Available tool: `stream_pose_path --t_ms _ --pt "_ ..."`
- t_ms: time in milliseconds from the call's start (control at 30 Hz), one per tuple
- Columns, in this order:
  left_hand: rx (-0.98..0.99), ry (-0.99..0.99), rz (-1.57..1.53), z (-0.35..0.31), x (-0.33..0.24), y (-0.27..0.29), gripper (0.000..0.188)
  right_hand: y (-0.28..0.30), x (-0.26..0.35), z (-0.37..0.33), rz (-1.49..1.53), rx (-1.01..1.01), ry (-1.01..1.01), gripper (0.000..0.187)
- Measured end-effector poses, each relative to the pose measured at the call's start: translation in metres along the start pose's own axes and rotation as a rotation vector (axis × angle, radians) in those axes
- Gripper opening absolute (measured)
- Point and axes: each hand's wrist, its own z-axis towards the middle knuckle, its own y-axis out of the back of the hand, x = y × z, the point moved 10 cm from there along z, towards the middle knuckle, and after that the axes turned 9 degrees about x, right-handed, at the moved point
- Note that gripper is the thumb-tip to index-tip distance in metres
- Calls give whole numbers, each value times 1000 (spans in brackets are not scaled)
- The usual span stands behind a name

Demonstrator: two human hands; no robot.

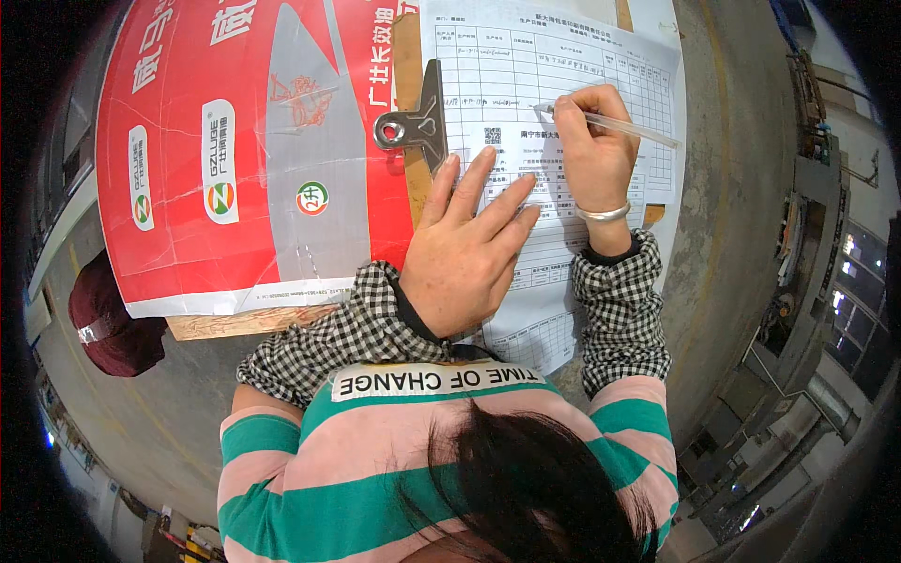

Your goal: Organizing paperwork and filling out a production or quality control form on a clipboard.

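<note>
My right hand (597, 150) grips a slim, clear-barrelled pen (631, 129), its tip on a printed form (554, 70) with a table of rows and some handwriting. My left hand (469, 249) lies flat with fingers spread across the lower papers, just left of the pen hand. A metal bulldog clip (413, 127) sits at the papers' left edge, on a brown board (407, 56). Another printed sheet (530, 249) with a square code is partly hidden under both hands. Checked sleeve covers are on both forearms, and a silver bangle (603, 214) circles my right wrist.
Left of the papers lies a large red and grey printed sheet (253, 169), with a wooden edge (235, 324) under it. Beyond that is a dark maroon, rounded cloth-like item (113, 319). Grey floor (727, 188) and machinery (798, 310) stretch along the right.
</note>
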Motion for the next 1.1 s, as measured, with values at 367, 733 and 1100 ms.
stream_pose_path --t_ms 367,733,1100 --pt "-8 -5 -1 -1 0 0 47 4 -2 -1 32 -35 -12 12" --pt "2 -5 9 -1 1 -1 46 1 -3 -2 44 -21 -3 8" --pt "-4 -4 8 -1 2 -1 47 2 -3 -1 44 -37 -24 11"
